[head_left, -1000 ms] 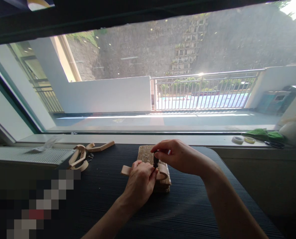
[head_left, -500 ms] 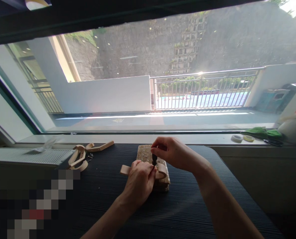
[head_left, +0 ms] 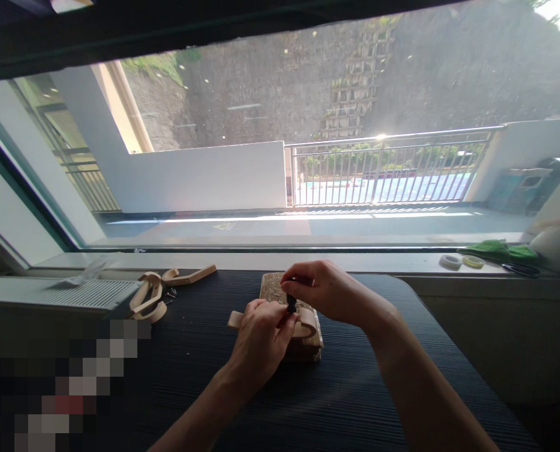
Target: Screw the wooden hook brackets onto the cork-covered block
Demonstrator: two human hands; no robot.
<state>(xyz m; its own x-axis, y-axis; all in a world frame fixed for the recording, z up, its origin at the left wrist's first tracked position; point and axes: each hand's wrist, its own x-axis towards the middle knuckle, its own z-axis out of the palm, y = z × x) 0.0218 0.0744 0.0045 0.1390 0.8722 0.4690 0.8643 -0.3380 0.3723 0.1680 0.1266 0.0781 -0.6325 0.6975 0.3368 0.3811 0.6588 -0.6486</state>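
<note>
My right hand (head_left: 339, 294) pinches the top of a short black screwdriver (head_left: 291, 304), which stands nearly upright. Below it, my left hand (head_left: 263, 331) is closed over a pale curved wooden hook (head_left: 309, 324), its thumb and forefinger meeting around the screwdriver's lower end. One straight end of the hook sticks out left of the hand and its curved end shows on the right. The hook lies across a rough brown block (head_left: 273, 286) on the dark table. My fingers hide the screwdriver's tip and whatever it meets.
More curved wooden pieces (head_left: 149, 294) lie at the table's left, with small dark metal bits (head_left: 171, 292) beside them. A white slotted box (head_left: 58, 294) stands further left. On the windowsill at right are tape rolls (head_left: 450, 262), a green cloth (head_left: 506, 250) and dark scissors (head_left: 520, 270).
My right hand has shifted slightly left, its fingers turned a little with the screwdriver. The left thumb and forefinger have moved slightly around its lower end. The block and hook stay in place.
</note>
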